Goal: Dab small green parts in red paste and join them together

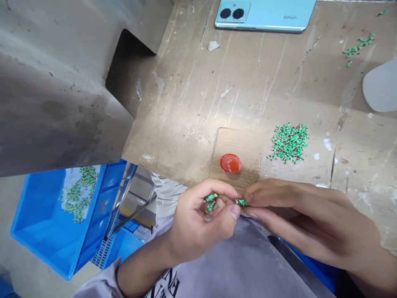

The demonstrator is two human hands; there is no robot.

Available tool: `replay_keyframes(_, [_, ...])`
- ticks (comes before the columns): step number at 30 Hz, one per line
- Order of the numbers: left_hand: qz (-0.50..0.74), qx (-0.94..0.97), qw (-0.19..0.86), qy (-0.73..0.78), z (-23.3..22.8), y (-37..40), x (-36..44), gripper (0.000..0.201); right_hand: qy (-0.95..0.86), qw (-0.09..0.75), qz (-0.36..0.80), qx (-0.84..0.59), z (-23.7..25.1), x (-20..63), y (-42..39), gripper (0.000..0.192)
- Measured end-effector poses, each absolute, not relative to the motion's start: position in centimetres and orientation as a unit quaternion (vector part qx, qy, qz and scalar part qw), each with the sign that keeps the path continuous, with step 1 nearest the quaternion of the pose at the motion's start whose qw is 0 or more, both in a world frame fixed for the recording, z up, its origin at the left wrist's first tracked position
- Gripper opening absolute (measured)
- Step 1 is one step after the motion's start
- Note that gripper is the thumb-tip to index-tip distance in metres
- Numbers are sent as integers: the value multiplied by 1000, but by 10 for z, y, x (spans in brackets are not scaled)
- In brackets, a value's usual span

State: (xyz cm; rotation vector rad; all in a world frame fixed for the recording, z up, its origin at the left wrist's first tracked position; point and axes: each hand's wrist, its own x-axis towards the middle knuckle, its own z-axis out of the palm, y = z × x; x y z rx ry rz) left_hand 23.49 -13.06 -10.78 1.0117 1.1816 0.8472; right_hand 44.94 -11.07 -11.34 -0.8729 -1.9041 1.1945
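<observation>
My left hand (201, 223) is curled around several small green pieces (211, 203) with yellow and dark bits. Between its fingertips and those of my right hand (310, 215) is one small green piece (241, 202), pinched at the right fingers' tips. Its exact kind is too small to make out. Just beyond my hands, a small red dish (230, 163) with something glossy inside sits on a thin wooden board (238, 138). A pile of similar green pieces (290, 142) lies on the table to the right of the board.
A pale blue phone (266, 16) lies at the table's far edge. More green pieces (356, 49) are scattered at far right, near a white rounded object (381, 87). A large metal housing (62, 91) stands left. Below it, a blue crate (46, 219) holds green pieces.
</observation>
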Motion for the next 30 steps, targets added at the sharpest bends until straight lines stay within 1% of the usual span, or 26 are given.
replay_keyframes(2, [364,451,632,514,-107,-130,235,7,-719,345,491,-350,-112,449,-110,11])
replay_keyframes(5, [382,449,642,490,-108,-131,235,13,-697,340,518,-360,-111,449,-108,5])
replay_keyframes(11, [441,472,644,410,-123,-134,234,27,-710,348,518,-327,-109,448,-104,4])
replay_keyframes(16, [448,496,629,397,-133,-137,235,27,-723,338,522,-300,-106,451,-101,8])
replay_keyframes(24, [453,514,615,390,-138,-137,234,26,-714,342,530,-305,-109,447,-103,6])
replay_keyframes(27, [426,476,657,400,-133,-137,231,24,-690,347,545,-325,-109,449,-101,5])
replay_keyframes(29, [371,386,710,457,-126,-137,229,22,-682,359,541,-337,-108,457,-100,5])
replay_keyframes(30, [355,332,737,470,-123,-137,227,14,-678,377,520,-358,-106,465,-102,4])
